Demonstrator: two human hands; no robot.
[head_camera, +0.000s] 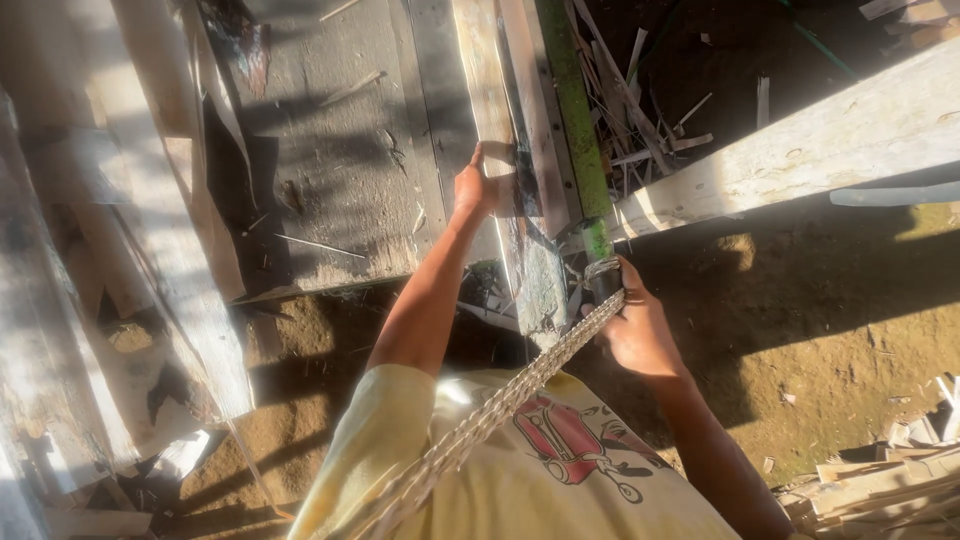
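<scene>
Green pole (578, 120) runs up the middle, its lower end wrapped in a dark band where the right hand (635, 330) closes around it, likely steadying it. A braided rope (500, 405) stretches from that grip back across the yellow shirt (520, 470) with its red print. Left hand (476, 185) clamps the edge of a worn plank (515, 180) alongside the pole, bracing it. A pale beam (800, 150) crosses right; scraps (880, 490) litter the dirt.

Green pole (578, 120) at top centre, pale weathered grey planks (340, 150) upper left, whitish beam (800, 150) at right. Shirt (520, 470) is pale yellow with a red print, braided strap (500, 410) silvery-white, ground (830, 330) brown.
</scene>
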